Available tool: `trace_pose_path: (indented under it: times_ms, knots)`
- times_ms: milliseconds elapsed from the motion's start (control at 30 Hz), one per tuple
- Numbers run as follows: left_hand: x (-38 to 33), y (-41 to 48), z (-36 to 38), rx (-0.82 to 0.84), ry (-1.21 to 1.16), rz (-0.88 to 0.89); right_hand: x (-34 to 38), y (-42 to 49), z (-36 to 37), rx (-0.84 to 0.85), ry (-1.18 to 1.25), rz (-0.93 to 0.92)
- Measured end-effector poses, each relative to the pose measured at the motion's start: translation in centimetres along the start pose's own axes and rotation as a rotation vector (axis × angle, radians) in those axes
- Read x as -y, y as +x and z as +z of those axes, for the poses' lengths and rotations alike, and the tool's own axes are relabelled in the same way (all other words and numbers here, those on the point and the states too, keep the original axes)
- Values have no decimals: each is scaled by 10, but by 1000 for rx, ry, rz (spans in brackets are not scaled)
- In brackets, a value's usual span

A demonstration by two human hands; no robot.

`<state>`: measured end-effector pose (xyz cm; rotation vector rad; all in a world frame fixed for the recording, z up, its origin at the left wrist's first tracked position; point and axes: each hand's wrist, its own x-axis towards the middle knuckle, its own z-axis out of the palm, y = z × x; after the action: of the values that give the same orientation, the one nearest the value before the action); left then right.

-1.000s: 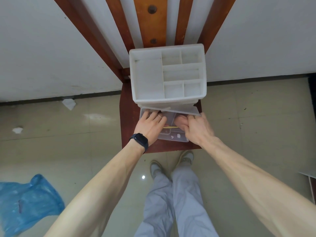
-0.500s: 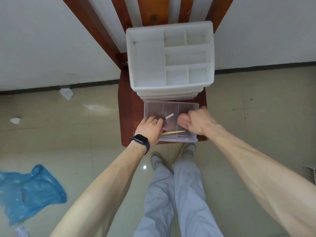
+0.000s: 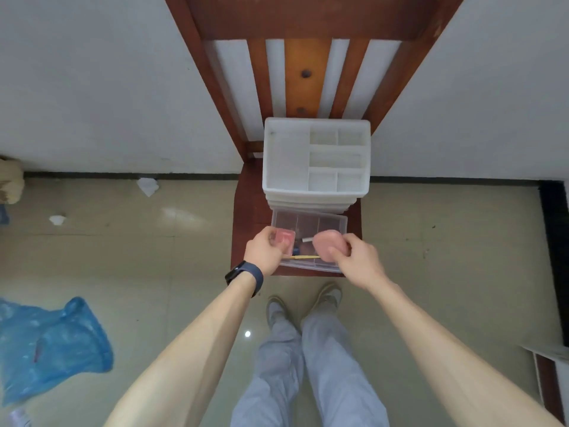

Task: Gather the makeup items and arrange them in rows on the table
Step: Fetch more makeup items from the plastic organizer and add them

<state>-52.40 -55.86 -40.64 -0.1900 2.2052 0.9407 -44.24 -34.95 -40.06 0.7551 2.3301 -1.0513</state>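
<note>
A white makeup organiser (image 3: 286, 155) with empty top compartments stands on a dark red wooden chair (image 3: 249, 211). Its clear drawer (image 3: 308, 221) is pulled out toward me. My left hand (image 3: 266, 252) grips a small pink square item (image 3: 284, 237) above the drawer's left end. My right hand (image 3: 354, 260) grips a round pink sponge (image 3: 329, 243) above the drawer's right end. In the drawer lie a thin yellow stick (image 3: 304, 257), a short white stick (image 3: 307, 239) and a small blue piece (image 3: 295, 251).
The chair backs onto a white wall. On the beige tiled floor a blue plastic bag (image 3: 52, 343) lies at the left and crumpled paper scraps (image 3: 147, 186) lie near the wall. My legs and shoes (image 3: 277, 309) are just in front of the chair.
Both hands have lifted out of the drawer, each now holding a pink item. The view has tilted up, so the organiser sits lower in frame.
</note>
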Motion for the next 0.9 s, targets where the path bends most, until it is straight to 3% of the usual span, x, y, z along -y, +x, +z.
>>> trace_pose_path:
  times_ms: [133,367,467,633,900]
  knots:
    - [-30,-55,-28,-49,-221,-30,31,-55,-32,-58,173,-10]
    - [-86,-153,-90,-70,-662,57,102,-139,-100,-53,397,-188]
    - [-96,-195,-112,-151,-756,114,133,-162,-125,-11,480,-281]
    - [-94,-263,-138,-407,-904,172,189,-193,-151,137,507,-491]
    - [-26,-433,-98,-976,-1159,51,236,-276,-118,626,317,-748]
